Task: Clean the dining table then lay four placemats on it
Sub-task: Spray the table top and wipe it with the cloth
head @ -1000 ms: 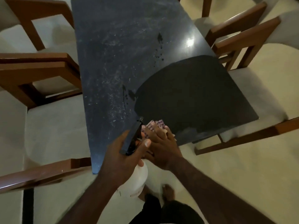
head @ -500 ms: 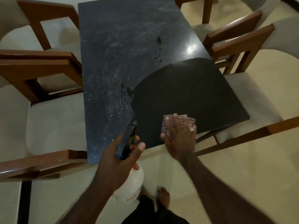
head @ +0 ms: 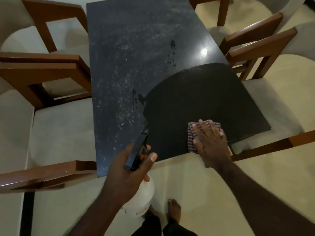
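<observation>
While left grip (head: 126, 176) is clasping spray bottle (head: 143, 196), right grip (head: 211, 143), fingers flat, is pressing cloth (head: 190, 135) at desk's (head: 136, 48) near edge.

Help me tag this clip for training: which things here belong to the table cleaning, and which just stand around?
In use: table, cloth under the right hand, spray bottle in the left hand.
Standing by: chairs, floor.

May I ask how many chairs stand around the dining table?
4: near left chair, far left chair, near right chair, far right chair, all beside the table. Any beyond its far end would be out of view.
</observation>
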